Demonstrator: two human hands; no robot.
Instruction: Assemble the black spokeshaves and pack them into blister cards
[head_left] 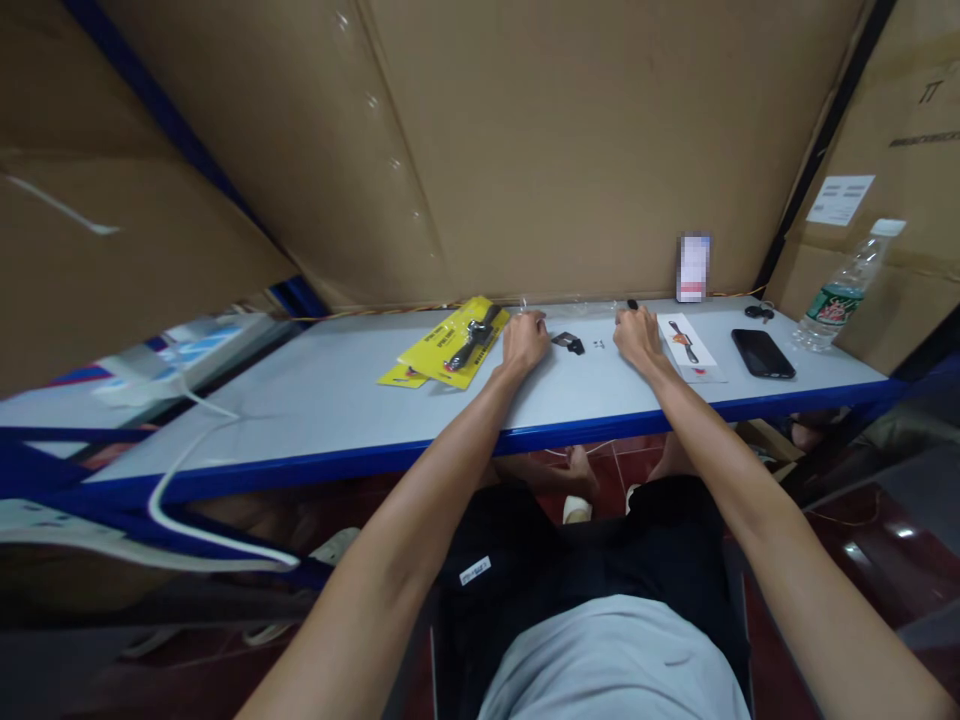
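Observation:
My left hand (525, 340) rests on the grey shelf top with its fingers curled closed; whatever is inside them is hidden. Beside it on the left lie yellow spokeshave packages (454, 345), overlapping, with a black two-handled tool on the upper one. My right hand (637, 335) is closed too, and a small black end (632, 304) sticks out above its fingers. Between both hands sit small black metal parts (572, 344) and some tiny silvery pieces (598, 344), perhaps screws. Clear plastic (581, 311) lies behind them. A white card (686, 342) picturing a spokeshave is right of my right hand.
A black phone (763, 354), keys (760, 312) and a plastic bottle (832, 300) are at the right. A lit phone (692, 268) leans against the cardboard back wall (525, 150). A white cable (172, 470) hangs over the left front. The shelf has a blue front edge (420, 448).

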